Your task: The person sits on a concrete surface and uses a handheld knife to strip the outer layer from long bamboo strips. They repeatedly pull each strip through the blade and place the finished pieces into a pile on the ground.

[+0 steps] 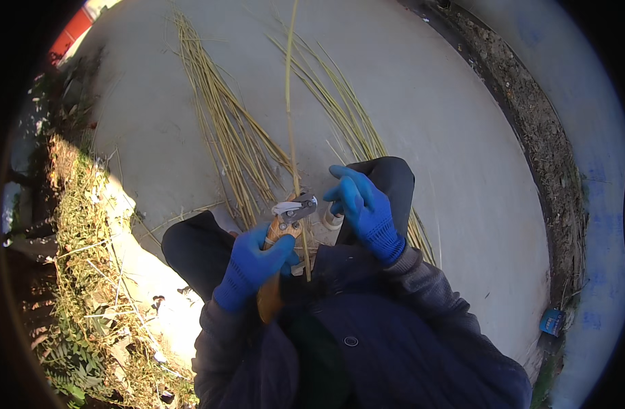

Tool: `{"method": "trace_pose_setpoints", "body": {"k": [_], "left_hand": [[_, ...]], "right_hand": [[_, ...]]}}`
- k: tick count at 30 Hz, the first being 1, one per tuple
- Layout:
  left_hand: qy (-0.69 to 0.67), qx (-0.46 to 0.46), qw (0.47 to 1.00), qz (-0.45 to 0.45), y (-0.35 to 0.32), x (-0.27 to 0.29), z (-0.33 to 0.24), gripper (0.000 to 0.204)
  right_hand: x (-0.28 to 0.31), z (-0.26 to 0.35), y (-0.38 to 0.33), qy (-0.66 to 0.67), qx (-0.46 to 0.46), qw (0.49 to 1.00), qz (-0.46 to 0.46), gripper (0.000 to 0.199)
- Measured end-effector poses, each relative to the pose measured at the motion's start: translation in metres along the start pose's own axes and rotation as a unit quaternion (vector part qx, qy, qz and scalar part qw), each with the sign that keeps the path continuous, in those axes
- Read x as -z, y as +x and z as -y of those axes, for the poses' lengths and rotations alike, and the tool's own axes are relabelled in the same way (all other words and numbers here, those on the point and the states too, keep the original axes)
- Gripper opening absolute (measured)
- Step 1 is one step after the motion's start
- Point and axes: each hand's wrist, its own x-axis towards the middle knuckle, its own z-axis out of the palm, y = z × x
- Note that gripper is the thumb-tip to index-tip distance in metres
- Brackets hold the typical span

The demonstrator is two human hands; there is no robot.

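My left hand (258, 262), in a blue knit-cuffed glove, is closed around the wooden handle of a tool with a bolted metal head (294, 208). Its exact kind I cannot tell. A long, thin tan stalk (289, 102) runs lengthwise past the metal head, its lower end between my legs; whether the head grips it is unclear. My right hand (363, 208), gloved in the same blue, is raised to the right of the tool, fingers apart and partly bent, with nothing visible in them. Below its fingers is a pale round thing (333, 219), partly hidden.
A bundle of dry stalks (224, 123) lies ahead on the grey concrete floor (469, 150). Greener stalks (346, 109) lie farther right, passing under my right knee. Sunlit plants and dry litter (87, 259) border the left. A blue packet (551, 321) lies by the right-hand wall.
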Motion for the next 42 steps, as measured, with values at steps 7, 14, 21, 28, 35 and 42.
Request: {"method": "trace_pose_setpoints", "body": {"k": [7, 14, 21, 28, 35, 42], "left_hand": [[-0.084, -0.086, 0.993, -0.017, 0.022, -0.002, -0.013, 0.024], [-0.230, -0.012, 0.973, -0.021, 0.020, -0.026, 0.010, 0.031], [-0.281, -0.124, 0.939, -0.158, 0.063, 0.052, 0.019, 0.044], [-0.225, -0.208, 0.912, -0.273, 0.095, 0.186, 0.002, 0.052], [-0.186, -0.180, 0.952, -0.163, 0.099, 0.101, -0.009, 0.047], [-0.229, -0.140, 0.956, -0.118, 0.084, 0.013, -0.017, 0.033]], "right_hand": [[-0.038, -0.013, -0.027, 0.033, -0.048, 0.992, 0.109, 0.033], [-0.032, -0.036, -0.011, -0.326, 0.256, 0.910, 0.006, 0.035], [-0.001, -0.042, -0.043, -0.474, 0.403, 0.780, 0.072, 0.033], [0.101, -0.012, -0.111, -0.521, 0.342, 0.757, 0.198, 0.040], [0.093, 0.010, -0.071, -0.312, 0.050, 0.911, 0.265, 0.040], [0.010, -0.007, 0.009, -0.294, 0.115, 0.928, 0.200, 0.015]]}}
